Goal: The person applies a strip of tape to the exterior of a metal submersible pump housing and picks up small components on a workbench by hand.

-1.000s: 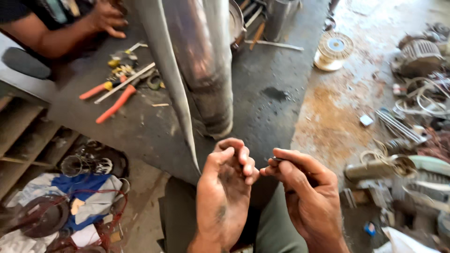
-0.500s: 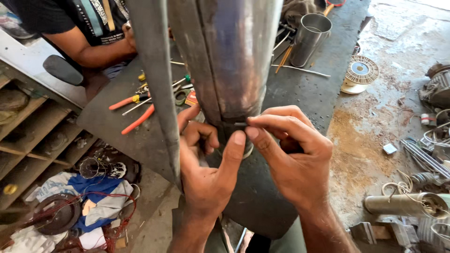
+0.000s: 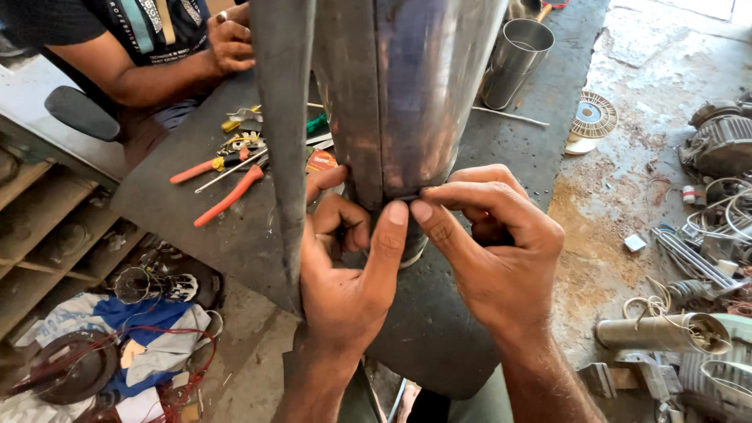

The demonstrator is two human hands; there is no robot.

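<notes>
Both hands, left [image 3: 345, 274] and right [image 3: 489, 251], are pinched on a small part [image 3: 403, 197] at the steel cylinder [image 3: 407, 94]; it could slip and be dropped.

Just above both hands stands a steel cylinder [image 3: 407, 94] of smooth, glossy metal with a bluish heat tint. Left of the left hand [image 3: 345, 274], the pliers [image 3: 231, 192] have matt orange plastic grips. Beneath the hands, the workbench [image 3: 235, 227] is dull, rough grey.
</notes>
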